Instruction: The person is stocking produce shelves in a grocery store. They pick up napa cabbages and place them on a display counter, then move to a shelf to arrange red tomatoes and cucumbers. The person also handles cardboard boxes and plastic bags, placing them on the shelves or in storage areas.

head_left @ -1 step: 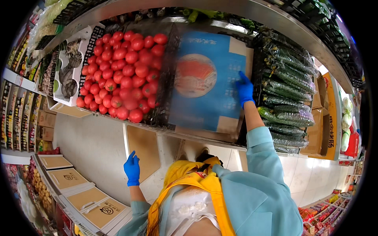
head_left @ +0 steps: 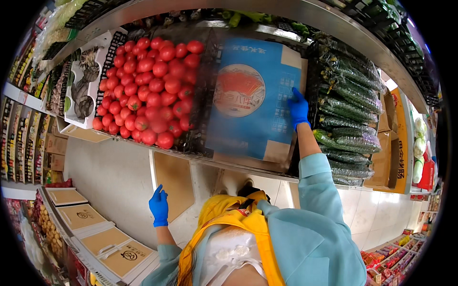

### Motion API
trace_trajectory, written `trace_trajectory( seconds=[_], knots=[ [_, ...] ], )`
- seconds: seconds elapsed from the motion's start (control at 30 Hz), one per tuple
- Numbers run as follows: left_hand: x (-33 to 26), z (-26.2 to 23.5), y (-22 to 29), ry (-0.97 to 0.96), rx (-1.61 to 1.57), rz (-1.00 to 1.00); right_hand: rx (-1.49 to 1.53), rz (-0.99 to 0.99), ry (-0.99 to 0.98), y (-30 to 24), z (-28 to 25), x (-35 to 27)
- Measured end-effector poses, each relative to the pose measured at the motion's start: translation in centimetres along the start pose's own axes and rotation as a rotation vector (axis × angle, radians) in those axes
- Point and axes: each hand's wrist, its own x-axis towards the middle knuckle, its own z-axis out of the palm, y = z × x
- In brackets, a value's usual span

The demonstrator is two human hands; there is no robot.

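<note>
A flat blue cardboard piece (head_left: 253,136) with a round red-and-white picture lies in the bay between the tomatoes (head_left: 152,86) and the cucumbers (head_left: 348,102). My right hand (head_left: 298,109), in a blue glove, rests on its right edge with the fingers stretched out. What lies beneath the cardboard is hidden. Low on the left, my left hand (head_left: 159,206), gloved in blue too, hangs over the aisle. Its fingers are apart and it holds nothing. The tomatoes fill a black crate; clear wrap covers the cucumbers.
The display's metal front rail (head_left: 234,168) runs between me and the produce. A white foam box (head_left: 86,90) stands beyond the tomatoes at left. Lidded tan boxes (head_left: 102,236) line the lower left. At right are brown cartons (head_left: 387,138). A metal shelf edge (head_left: 267,8) crosses the far side.
The blue cardboard has shifted slightly to the right, with my right hand still on its edge. My left hand has drifted a little to the left.
</note>
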Motion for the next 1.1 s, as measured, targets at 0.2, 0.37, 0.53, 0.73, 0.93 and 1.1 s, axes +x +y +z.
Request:
trace_trajectory(
  seconds=[0.2, 0.37, 0.53, 0.73, 0.93, 1.1],
  knots=[
    [0.7, -1.6, -10.1, 0.089, -0.008, -0.23, -0.52, -0.125, -0.061, 2.6, 0.2, -1.0],
    [0.1, -0.7, -16.9, 0.005, -0.039, -0.508, -0.43, -0.099, -0.179, 3.8, -0.6, -0.4],
    [-1.1, 0.9, -19.5, -0.226, -0.125, -0.457, -0.591, -0.161, -0.153, 2.9, -0.7, -0.5],
    [-1.0, 1.2, -20.4, -0.283, -0.053, -0.405, -0.779, -0.059, -0.347, 1.5, 0.2, -2.3],
    [-0.6, 1.2, -21.1, -0.304, 0.033, -0.356, -0.722, -0.176, -0.41, 3.1, -0.6, -3.5],
    [-0.7, 2.4, -21.3, -0.3, 0.174, -0.377, -0.854, -0.303, -0.386, 4.8, -1.0, -4.8]
  ],
)
